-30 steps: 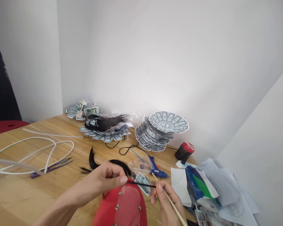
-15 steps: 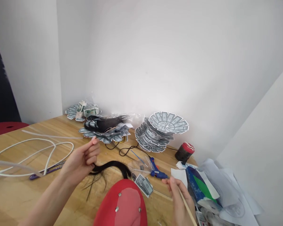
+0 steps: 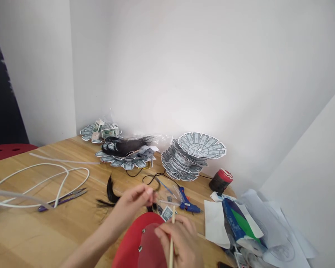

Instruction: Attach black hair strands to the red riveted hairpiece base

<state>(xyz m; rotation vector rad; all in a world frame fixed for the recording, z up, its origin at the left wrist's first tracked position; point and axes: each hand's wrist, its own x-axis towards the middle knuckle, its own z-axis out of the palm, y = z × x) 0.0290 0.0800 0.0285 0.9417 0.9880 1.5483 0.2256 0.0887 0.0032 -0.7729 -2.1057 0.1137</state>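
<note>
- Both hands have shifted inward since the last look: left hand (image 3: 132,204) now hangs above the middle of the table (image 3: 30,232), and right hand (image 3: 182,242) has slid left, over a red studded piece (image 3: 131,238).
- Left grip: thumb and fingertips (image 3: 148,191) pinched narrow, lifted clear of the wood. Anything fine between them is too small to make out, so I cannot tell if it holds something.
- Right grip: fingers closed around a thin bamboo stick (image 3: 172,238), standing near upright.
- Black hair lock (image 3: 110,193) lies on the table just left of the left hand, ends splayed; its other end seems to run under that hand, partly hidden.
- Just right of the hands: clear plastic bag (image 3: 167,197), banknote print (image 3: 167,213), blue glue gun (image 3: 187,204).
- Far side: stacked banknote-print fans (image 3: 194,156), and a flatter fan (image 3: 125,162) carrying a dark hair bundle (image 3: 124,146).
- Handling: a short, tight pinch keeps loose hairs from splaying; a low hold steadies a stick this thin.
</note>
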